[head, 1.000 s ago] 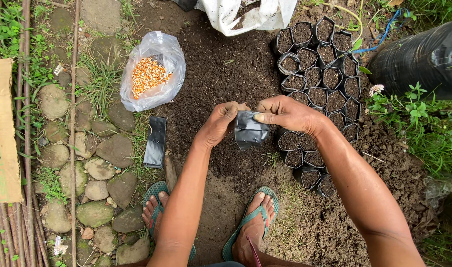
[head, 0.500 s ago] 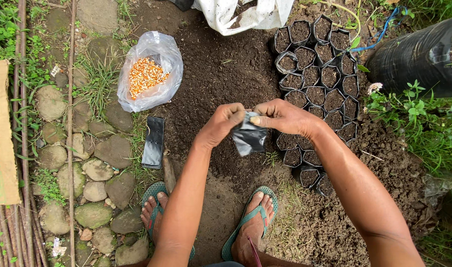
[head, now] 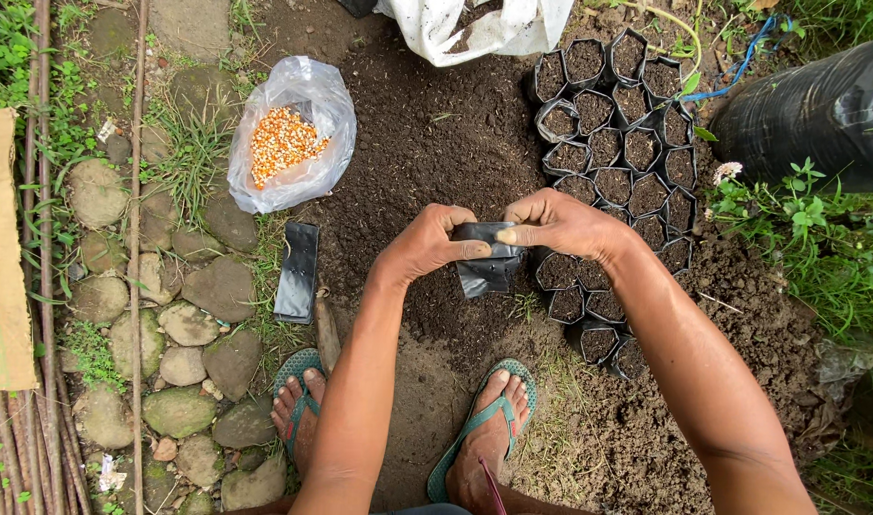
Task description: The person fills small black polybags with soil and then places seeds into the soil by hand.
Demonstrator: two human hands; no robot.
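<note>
Both hands (head: 498,238) grip black nursery bag (head: 489,267), prob. empty.

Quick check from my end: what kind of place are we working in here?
Most likely an outdoor plant nursery or garden plot: rows of soil-filled black seedling bags on bare dark earth, a clear bag of orange kernels, stones and grass alongside. Both hands hold an empty black bag.

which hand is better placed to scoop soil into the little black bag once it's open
Probably the left hand: it sits over the loose dark soil. The right hand also pinches the small black bag but lies beside the filled bags.
</note>
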